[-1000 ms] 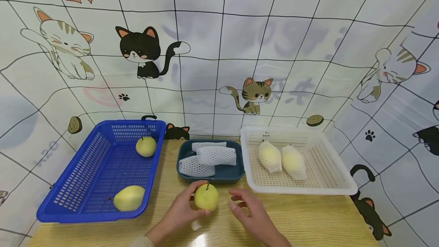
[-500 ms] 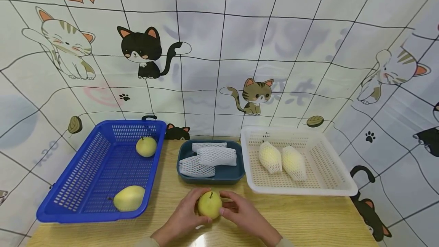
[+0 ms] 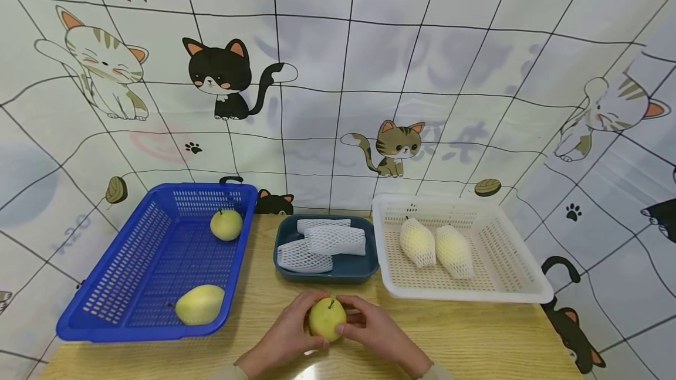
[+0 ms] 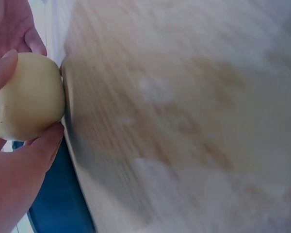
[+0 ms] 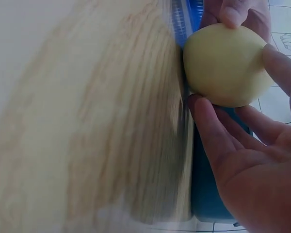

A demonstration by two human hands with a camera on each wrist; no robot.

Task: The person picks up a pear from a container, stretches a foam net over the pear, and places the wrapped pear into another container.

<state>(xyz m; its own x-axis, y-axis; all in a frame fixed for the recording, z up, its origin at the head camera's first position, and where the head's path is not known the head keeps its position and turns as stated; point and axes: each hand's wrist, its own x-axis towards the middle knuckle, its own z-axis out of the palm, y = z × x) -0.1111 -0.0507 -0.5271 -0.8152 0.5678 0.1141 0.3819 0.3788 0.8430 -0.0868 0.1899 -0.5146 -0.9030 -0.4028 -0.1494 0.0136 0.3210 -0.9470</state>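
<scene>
Left hand (image 3: 285, 327): fingers and thumb curled round the pear's left side, and it's a proper grip.
Right hand (image 3: 377, 333): here on the other flank, thumb and fingertips pinching the very same fruit.
Bare yellow pear (image 3: 324, 319): just one here, between the two hands, stem up, near the front of the tray; whether its base touches the worktop (image 3: 475, 339), I can't tell.
Step in hand: looks like a two-handed steadying of the fruit, with no net on it yet.
Next move: I'd say it calls for one hand to hold the pear secure and the other to come free for a net.
Dark teal tray (image 3: 350, 264): three white foam nets (image 3: 335, 240) showing, loosely piled; anything underneath is hidden.
Blue basket (image 3: 174, 251): off to the left, two bare pears, one in the far right corner (image 3: 226, 225), one lying at the near right (image 3: 200, 305).
White basket (image 3: 496, 251): right beside the tray, two netted pears (image 3: 455, 252), next to each other.
Pear tally: five in view, three bare, two netted!
</scene>
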